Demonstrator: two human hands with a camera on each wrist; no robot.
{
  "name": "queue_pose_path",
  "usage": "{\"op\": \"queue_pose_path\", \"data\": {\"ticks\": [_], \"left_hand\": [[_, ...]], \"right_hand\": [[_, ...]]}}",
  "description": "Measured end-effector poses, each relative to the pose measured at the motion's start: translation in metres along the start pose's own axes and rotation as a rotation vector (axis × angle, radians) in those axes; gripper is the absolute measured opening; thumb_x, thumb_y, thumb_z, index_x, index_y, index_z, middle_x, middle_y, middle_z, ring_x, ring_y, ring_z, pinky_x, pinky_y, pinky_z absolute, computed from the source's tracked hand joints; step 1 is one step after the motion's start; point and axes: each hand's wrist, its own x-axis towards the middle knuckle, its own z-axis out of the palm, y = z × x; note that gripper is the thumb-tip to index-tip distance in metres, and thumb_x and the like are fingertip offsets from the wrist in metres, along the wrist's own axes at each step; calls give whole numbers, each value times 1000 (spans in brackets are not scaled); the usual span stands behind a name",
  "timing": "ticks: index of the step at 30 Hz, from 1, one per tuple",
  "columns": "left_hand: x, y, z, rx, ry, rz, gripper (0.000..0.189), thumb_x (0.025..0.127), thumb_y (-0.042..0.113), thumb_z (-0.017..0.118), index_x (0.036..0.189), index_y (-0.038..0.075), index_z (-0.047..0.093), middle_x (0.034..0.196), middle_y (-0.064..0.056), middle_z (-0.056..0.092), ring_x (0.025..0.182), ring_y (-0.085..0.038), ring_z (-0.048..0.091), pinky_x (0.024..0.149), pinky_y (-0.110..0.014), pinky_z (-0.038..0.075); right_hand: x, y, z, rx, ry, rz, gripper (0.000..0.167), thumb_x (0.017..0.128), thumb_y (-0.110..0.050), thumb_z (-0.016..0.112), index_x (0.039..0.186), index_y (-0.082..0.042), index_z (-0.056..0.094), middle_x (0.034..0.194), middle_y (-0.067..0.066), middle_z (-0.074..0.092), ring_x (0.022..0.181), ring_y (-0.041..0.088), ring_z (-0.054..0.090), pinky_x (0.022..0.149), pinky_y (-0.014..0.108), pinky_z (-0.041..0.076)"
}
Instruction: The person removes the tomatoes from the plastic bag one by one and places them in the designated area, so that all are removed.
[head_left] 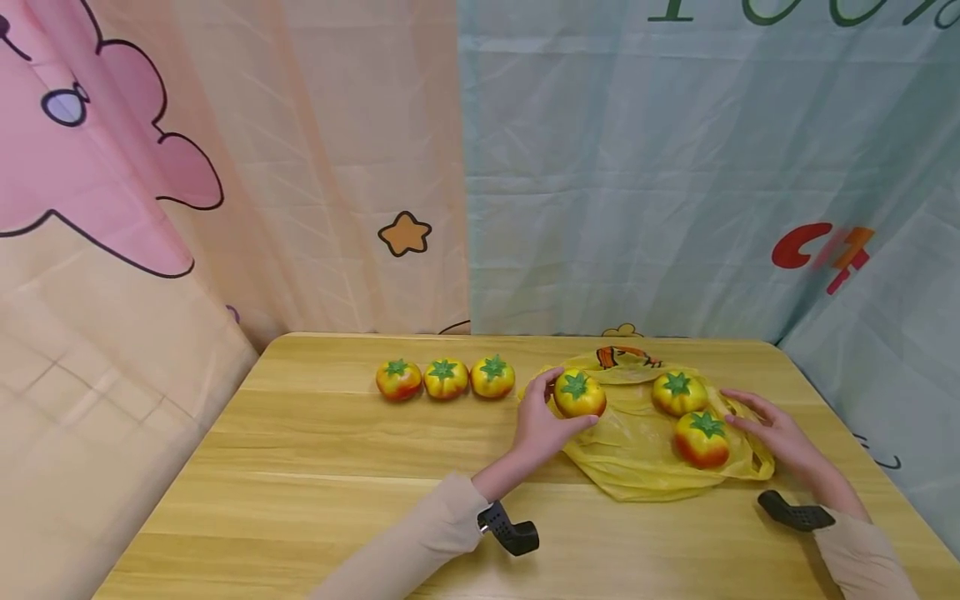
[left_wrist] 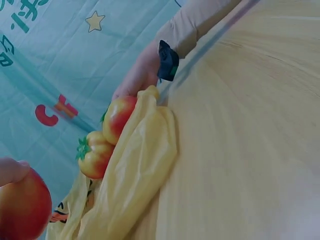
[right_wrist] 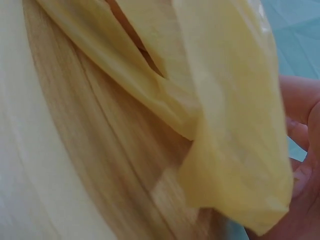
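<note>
In the head view my left hand (head_left: 542,425) grips a yellow-and-red toy tomato (head_left: 581,393) with a green star-shaped top, above the left side of a flat yellow plastic bag (head_left: 630,467). Two more tomatoes, one behind (head_left: 678,393) and one in front (head_left: 702,440), rest together at the bag's right part. Beside them my right hand (head_left: 776,429) reaches in with thumb and forefinger apart, at the bag's right edge. The right wrist view shows a fold of the bag (right_wrist: 235,120) hiding part of that hand (right_wrist: 302,165).
Left of the bag, three more tomatoes (head_left: 446,379) stand in a row near the back of the wooden table (head_left: 300,467). A printed curtain (head_left: 360,167) hangs behind the table. Each wrist wears a black device, such as the left one (head_left: 512,533).
</note>
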Motion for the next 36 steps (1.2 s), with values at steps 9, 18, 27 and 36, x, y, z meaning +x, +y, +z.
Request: {"op": "queue_pose_path", "data": {"ticks": [9, 18, 27, 36], "left_hand": [[-12, -18, -30, -17, 82, 45, 79, 72, 20, 85, 137, 5, 43, 137, -10, 47, 124, -25, 47, 108, -42, 39], [-21, -31, -56, -16, 154, 85, 78, 69, 16, 86, 134, 3, 45, 135, -14, 48, 122, -29, 48, 106, -48, 39], [-26, -44, -71, 34, 193, 10, 77, 67, 17, 88, 132, 7, 49, 129, -14, 48, 114, -25, 47, 102, -44, 41], [-28, -48, -79, 104, 210, -47, 77, 66, 18, 88, 131, 4, 48, 127, -15, 49, 111, -25, 47, 102, -44, 43]], "right_hand": [[-3, 0, -5, 12, -14, 27, 47, 100, -28, 51, 145, -24, 41, 139, -26, 38, 108, -28, 22, 112, 63, 18], [-3, 1, -5, -18, -6, -33, 44, 100, -22, 52, 143, -23, 44, 130, -32, 40, 106, -30, 25, 81, -3, 27], [-5, -1, -4, 24, -36, 21, 48, 100, -26, 50, 147, -23, 39, 146, -20, 36, 109, -28, 22, 107, 70, 13], [-4, -2, -3, -17, -28, -8, 46, 100, -25, 50, 145, -23, 41, 142, -21, 40, 107, -29, 23, 105, 11, 27]]}}
